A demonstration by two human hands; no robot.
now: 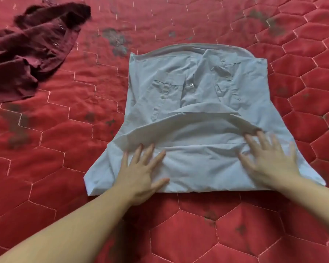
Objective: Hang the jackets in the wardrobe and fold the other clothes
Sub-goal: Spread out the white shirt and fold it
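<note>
Both hands flat on a half-folded shirt on a red quilted bed.
Red hexagon-stitched quilted bedspread (65, 130) with dark stains fills the view. Pale blue button-up cotton shirt (198, 103) lies centre, hem folded up. Left hand (141, 168) and right hand (270, 156) press it, fingers spread, gripping nothing. Crumpled maroon snap-button garment (27, 54) at 10 o'clock. No readable writing.

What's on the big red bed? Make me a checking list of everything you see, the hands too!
Surface: red quilted bedspread, hexagon stitching, dark blotches.
Job's things: light blue shirt partly folded, collar and buttons up, near part turned over the front; dark red shirt crumpled, unfolded, far left, apart from it.
Clutter: nothing seen.
Grippers: left hand and right hand flat, fingers spread, pressing on the blue shirt's folded part.
Cables: nothing seen.
Surroundings: only the bed is in view; no wardrobe visible.
</note>
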